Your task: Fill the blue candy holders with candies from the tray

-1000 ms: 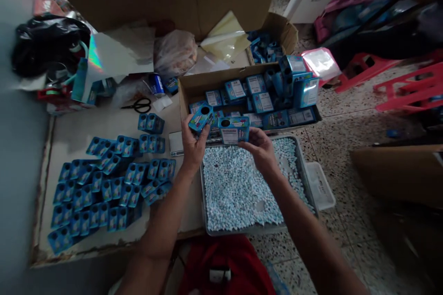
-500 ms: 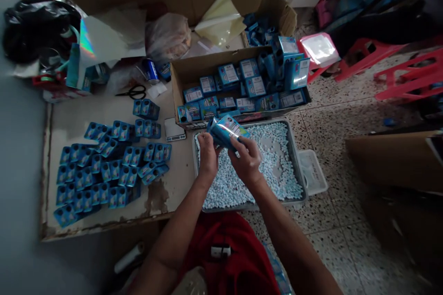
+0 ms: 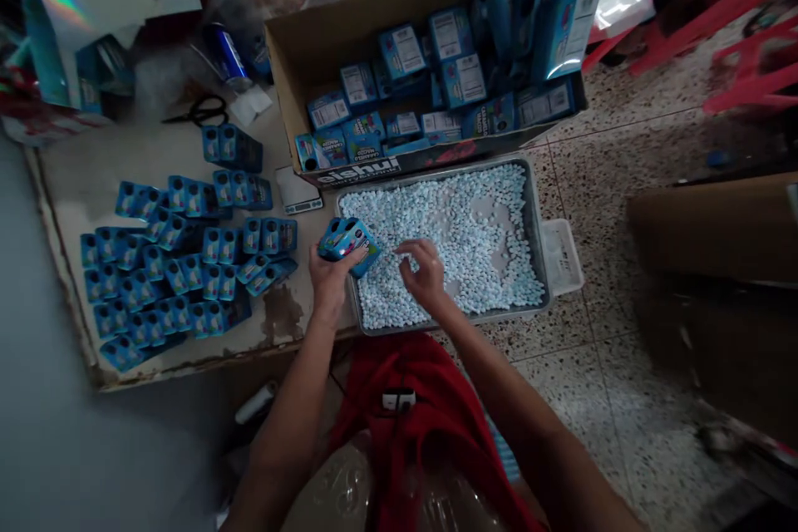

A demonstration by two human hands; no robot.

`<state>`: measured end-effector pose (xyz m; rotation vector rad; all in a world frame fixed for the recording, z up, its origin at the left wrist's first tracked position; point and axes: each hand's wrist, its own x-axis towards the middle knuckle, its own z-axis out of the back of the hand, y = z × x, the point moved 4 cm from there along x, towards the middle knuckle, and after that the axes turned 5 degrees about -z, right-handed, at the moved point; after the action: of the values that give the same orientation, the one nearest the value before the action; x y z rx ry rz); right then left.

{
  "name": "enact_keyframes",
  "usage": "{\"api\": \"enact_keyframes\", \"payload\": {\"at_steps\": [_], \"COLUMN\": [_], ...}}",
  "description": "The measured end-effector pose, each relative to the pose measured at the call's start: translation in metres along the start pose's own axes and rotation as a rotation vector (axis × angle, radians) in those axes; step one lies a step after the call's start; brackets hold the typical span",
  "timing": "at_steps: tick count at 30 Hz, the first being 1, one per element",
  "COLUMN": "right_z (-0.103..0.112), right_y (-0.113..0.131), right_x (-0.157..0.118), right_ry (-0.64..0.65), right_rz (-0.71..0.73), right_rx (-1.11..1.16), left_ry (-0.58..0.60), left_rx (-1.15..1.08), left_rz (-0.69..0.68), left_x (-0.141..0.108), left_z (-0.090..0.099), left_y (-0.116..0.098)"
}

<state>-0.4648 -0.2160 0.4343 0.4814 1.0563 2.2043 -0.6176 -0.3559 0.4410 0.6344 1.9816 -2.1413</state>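
Note:
My left hand [image 3: 330, 281] is wrapped round blue boxes [image 3: 350, 241] with dark round holes, held over the left edge of the tray. The metal tray [image 3: 537, 241] holds a layer of small pale blue and white candies [image 3: 399, 291]. Above them my right hand [image 3: 425, 273] has its fingers curled, thumb near the index finger; whether anything tiny lies between them cannot be made out. To the left, many similar blue boxes [image 3: 174, 274] stand in rows on the table [image 3: 68, 183]. A small scale [image 3: 299, 191] lies by the tray's upper left corner.
Behind the tray is a cardboard box [image 3: 374, 17] full of blue packs. Scissors [image 3: 203, 110] and a blue can [image 3: 225, 56] lie at the back left. A clear plastic lid [image 3: 563, 256] juts out right of the tray, with red stools [image 3: 704, 17] beyond.
My hands have separated. The left has carried the blue boxes leftward to the tray's edge, while the right has let go and is lower over the candies. The view has moved closer.

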Motion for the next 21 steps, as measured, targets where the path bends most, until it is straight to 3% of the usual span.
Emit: {"api": "enact_keyframes", "payload": {"at_steps": [3, 6, 9, 12, 14, 15, 18, 21], "right_z": [0.0, -0.027, -0.048, -0.043, -0.019, -0.001, 0.059, 0.085], "right_y": [-0.036, -0.059, -0.062, -0.062, -0.074, -0.085, -0.134, -0.173], "right_x": [0.057, 0.099, 0.097, 0.059, 0.03, 0.018, -0.008, -0.02], "right_ry": [0.181, 0.446, 0.487, 0.481, 0.412, 0.319, -0.078, -0.253], "right_rz": [0.048, 0.221, 0.248, 0.151, 0.082, 0.036, -0.15, -0.297], "right_rx": [-0.243, -0.39, -0.454, -0.432, -0.344, -0.294, -0.239, -0.276], "left_ry": [0.003, 0.089, 0.167, 0.242, 0.314, 0.346, 0.39, 0.333], "left_rx": [0.043, 0.034, 0.062, 0.076, 0.067, 0.051, -0.059, -0.161], "left_rz": [-0.003, 0.016, 0.035, 0.086, 0.121, 0.137, 0.203, 0.248], "left_x": [0.015, 0.025, 0.028, 0.025, 0.018, 0.014, -0.002, -0.014], "left_z": [0.021, 0.025, 0.019, 0.009, 0.001, -0.002, -0.008, -0.011], "left_y": [0.005, 0.013, 0.023, 0.034, 0.043, 0.048, 0.07, 0.095]}}
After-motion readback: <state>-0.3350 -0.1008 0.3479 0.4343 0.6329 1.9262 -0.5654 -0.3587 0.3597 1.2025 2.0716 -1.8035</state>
